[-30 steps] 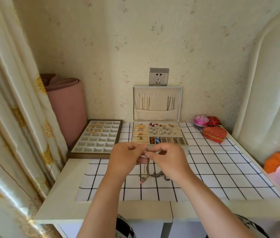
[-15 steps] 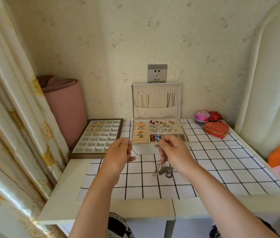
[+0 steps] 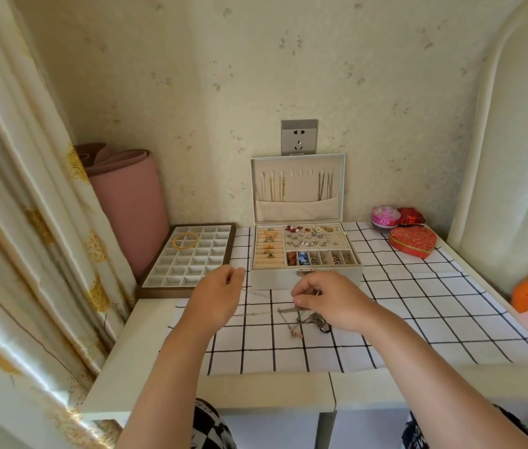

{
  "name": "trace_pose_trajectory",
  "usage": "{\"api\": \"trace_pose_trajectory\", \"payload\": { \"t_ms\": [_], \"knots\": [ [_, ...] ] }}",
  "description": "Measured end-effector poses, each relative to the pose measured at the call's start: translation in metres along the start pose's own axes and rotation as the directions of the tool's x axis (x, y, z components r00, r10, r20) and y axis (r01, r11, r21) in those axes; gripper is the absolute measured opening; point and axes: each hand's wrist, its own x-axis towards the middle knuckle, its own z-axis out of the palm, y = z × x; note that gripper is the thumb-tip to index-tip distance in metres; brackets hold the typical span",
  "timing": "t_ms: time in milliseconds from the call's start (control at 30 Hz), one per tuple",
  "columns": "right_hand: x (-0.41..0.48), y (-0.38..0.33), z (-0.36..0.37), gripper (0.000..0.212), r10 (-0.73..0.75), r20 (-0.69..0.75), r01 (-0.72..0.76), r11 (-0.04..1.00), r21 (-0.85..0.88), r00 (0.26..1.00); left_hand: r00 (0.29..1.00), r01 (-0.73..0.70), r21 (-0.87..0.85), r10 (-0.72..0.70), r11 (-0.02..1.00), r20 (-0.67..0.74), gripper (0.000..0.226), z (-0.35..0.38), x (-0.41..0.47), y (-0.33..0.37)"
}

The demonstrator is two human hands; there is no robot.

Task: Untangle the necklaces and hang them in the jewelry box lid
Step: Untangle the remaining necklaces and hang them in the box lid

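The chain [image 3: 283,311], judged light and limp, is pinched by left hand [image 3: 220,296] and right hand [image 3: 330,299]; gripping beside the tangle [image 3: 316,319] is advised.

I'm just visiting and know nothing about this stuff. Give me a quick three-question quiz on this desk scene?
1. True or false: the jewelry box lid stands open with chains already hanging inside.
2. The divided tray holding gold bangles sits on which side of the jewelry box? A left, B right, C behind.
3. Fill in: the tangle of necklaces lies on the checked cloth just under the ___ hand.
Key: 1 true; 2 A; 3 right hand.
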Motion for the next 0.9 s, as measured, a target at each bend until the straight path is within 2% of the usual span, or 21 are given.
{"api": "trace_pose_trajectory", "payload": {
  "t_ms": [167,233,300,433,533,733,900],
  "knots": [
    [0.001,0.001,-0.003,0.008,0.065,0.11,-0.053,0.992,-0.111,0.992,0.967,-0.009,0.3,-0.069,0.954,0.247,0.033,-0.008,0.007,-0.018],
    [0.002,0.003,-0.002,0.007,0.077,0.144,-0.055,0.987,-0.151,0.987,0.924,-0.026,0.322,-0.1,0.946,0.37,0.027,-0.008,0.008,-0.022],
    [0.003,0.005,0.001,0.004,0.065,0.128,-0.045,0.987,-0.156,0.99,0.898,-0.025,0.295,-0.108,0.955,0.426,0.018,-0.008,0.011,-0.025],
    [0.01,0.009,0.01,0.007,0.066,0.033,-0.06,0.987,-0.15,0.997,0.93,-0.025,0.308,-0.091,0.951,0.356,0.03,-0.007,0.017,-0.031],
    [0.015,0.009,0.018,0.005,0.066,0.018,-0.062,0.984,-0.165,0.998,0.944,-0.003,0.355,-0.115,0.935,0.311,0.032,-0.005,0.021,-0.039],
    [0.022,0.009,0.029,0.012,-0.036,-0.052,0.023,0.974,-0.226,0.998,0.948,0.065,0.446,-0.195,0.893,0.252,0.033,-0.005,0.027,-0.052],
    [0.027,0.01,0.036,0.019,-0.018,0.022,0.023,0.956,-0.294,1.0,0.937,0.174,0.575,-0.314,0.799,0.154,0.022,0.003,0.032,-0.049]
  ]
}}
